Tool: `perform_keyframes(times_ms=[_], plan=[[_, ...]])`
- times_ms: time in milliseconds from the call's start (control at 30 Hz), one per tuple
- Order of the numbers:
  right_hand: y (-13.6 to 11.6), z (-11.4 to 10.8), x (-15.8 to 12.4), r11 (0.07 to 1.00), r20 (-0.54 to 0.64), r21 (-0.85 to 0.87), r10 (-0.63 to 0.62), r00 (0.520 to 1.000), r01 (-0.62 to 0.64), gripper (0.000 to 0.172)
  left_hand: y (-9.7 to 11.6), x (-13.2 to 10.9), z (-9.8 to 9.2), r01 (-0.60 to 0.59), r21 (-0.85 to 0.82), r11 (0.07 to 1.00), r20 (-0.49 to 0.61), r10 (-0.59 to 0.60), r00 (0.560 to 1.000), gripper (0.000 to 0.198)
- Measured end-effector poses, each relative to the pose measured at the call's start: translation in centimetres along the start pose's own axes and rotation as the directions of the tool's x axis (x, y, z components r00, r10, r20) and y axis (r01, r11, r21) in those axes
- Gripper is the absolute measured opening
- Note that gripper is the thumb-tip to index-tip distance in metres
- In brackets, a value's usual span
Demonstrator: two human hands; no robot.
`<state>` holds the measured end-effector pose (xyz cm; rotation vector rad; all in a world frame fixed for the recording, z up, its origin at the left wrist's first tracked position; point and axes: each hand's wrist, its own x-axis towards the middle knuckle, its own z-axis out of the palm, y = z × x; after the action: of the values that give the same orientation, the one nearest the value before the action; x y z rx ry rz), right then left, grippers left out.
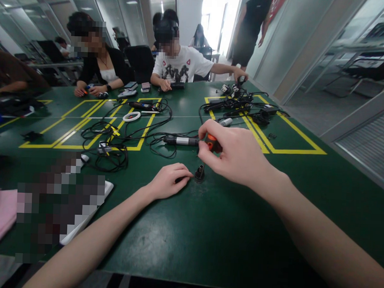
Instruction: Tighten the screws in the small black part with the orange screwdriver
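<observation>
My right hand (238, 152) is closed around the orange-and-black handle of a screwdriver (212, 141), held upright. Its thin shaft points down to a small black part (199, 173) with a round base and a short raised tube, standing on the green table (163, 244). The palm side hides some of the handle, and I cannot make out exactly where the tip meets the part. On the left, my left hand (170, 181) rests on the tabletop, fingers bent together, with the fingertips against the edge of the black part's base.
Beyond my hands lie a black-and-silver cylindrical tool (182, 141), tangled black cables (111, 158) and a white ring (131, 116). More black gear (231, 103) is piled at the back right. A blurred white-edged device (88, 216) lies at left. People sit across the table.
</observation>
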<state>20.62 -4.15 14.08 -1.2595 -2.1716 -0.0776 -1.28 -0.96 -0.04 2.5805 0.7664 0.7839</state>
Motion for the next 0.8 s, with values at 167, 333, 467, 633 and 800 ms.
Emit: perform_keyframes(times_ms=[167, 333, 467, 633, 800], plan=[[-0.11, -0.08, 0.0, 1.0, 0.03, 0.01, -0.008, 1.0, 0.008, 0.017, -0.05, -0.03, 0.02, 0.002, -0.008, 1.0, 0.006, -0.002, 1.0, 0.024], [-0.12, -0.1, 0.14, 1.0, 0.062, 0.009, 0.002, 0.998, -0.003, 0.027, -0.01, 0.0, -0.05, 0.001, 0.0, 1.0, 0.005, -0.001, 1.0, 0.023], [-0.16, 0.0, 0.14, 1.0, 0.036, 0.016, -0.021, 0.999, 0.02, 0.016, -0.03, 0.03, -0.01, -0.01, -0.013, 1.0, -0.004, 0.01, 1.0, 0.023], [-0.13, -0.22, 0.11, 0.999, 0.04, 0.039, -0.013, 0.999, 0.011, 0.014, -0.06, 0.03, 0.01, -0.006, -0.014, 1.0, 0.007, 0.006, 1.0, 0.023], [0.1, -0.34, 0.15, 1.0, 0.09, -0.005, 0.006, 0.996, -0.005, 0.029, -0.05, -0.01, -0.03, 0.002, 0.006, 1.0, 0.009, -0.002, 1.0, 0.022]])
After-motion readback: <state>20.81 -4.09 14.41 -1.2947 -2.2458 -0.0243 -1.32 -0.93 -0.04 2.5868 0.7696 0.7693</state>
